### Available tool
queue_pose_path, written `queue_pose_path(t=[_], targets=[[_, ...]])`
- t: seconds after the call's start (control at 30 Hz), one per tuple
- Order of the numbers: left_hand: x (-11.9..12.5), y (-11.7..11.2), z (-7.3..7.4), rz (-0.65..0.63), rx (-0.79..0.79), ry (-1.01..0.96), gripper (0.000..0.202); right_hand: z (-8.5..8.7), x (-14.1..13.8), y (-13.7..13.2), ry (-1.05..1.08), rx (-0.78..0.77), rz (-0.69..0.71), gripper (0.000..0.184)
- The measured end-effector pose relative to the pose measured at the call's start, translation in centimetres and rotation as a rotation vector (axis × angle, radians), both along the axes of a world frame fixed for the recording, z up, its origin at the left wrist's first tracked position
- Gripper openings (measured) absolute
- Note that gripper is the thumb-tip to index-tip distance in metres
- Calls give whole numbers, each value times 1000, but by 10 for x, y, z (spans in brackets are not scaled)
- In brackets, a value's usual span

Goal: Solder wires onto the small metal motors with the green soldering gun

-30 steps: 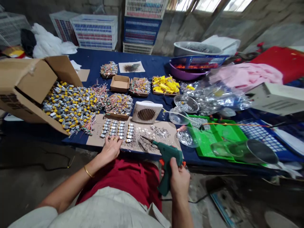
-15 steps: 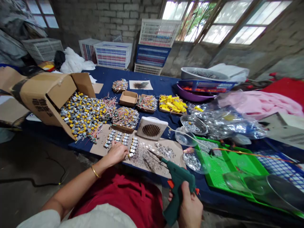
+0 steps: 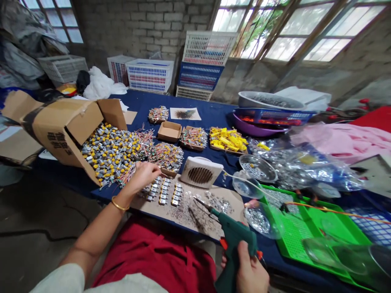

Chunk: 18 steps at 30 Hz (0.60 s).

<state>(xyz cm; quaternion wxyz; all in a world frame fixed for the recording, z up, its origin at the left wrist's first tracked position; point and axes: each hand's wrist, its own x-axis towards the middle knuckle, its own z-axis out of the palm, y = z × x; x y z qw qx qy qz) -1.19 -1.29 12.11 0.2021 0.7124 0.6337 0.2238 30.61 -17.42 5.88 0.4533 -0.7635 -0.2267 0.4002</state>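
My right hand [image 3: 252, 270] is wrapped round the grip of a green soldering gun [image 3: 236, 234]. The gun's thin metal tip points up and left, over a brown cardboard sheet [image 3: 210, 228] strewn with small metal bits. Beyond the far ends of the rows of small motors [image 3: 164, 192] on that sheet, my left hand [image 3: 146, 175] hovers with its fingers pinched together. It is nearest to a tray heaped with small wired parts [image 3: 168, 155]; whatever its fingertips hold is too small to make out. A white square fan [image 3: 201, 171] stands just right of that tray.
A tipped cardboard box [image 3: 58, 134] spills motors with yellow ends [image 3: 110, 150] at the left. Behind the fan is a tray of yellow parts [image 3: 227, 139]. To the right are a clear bowl of metal bits [image 3: 258, 219], green trays [image 3: 293, 236] and a cable [image 3: 320, 206].
My left hand has left the near end of the motor rows and moved away from me, toward the wired parts. My right hand still holds the soldering gun; the view has shifted slightly.
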Motion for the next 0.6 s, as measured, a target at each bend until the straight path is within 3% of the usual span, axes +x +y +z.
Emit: queue_pose_path(t=[0.1,0.17,0.3,0.43,0.6], targets=[[-12,31,13,97,38,17,25,-1,-4,0,13,-22,11,68],[-18,49,10,143,48,-5,25,-1,-4,0,18,-21,15,68],[-32,72,-25,256,-35,-41,24,-4,5,-1,-35,-14,34,69],[-47,78,-64,323,-78,-43,28,-3,11,2,-60,0,31,70],[-56,78,-80,322,-34,21,26,3,7,8,-11,-40,-2,65]])
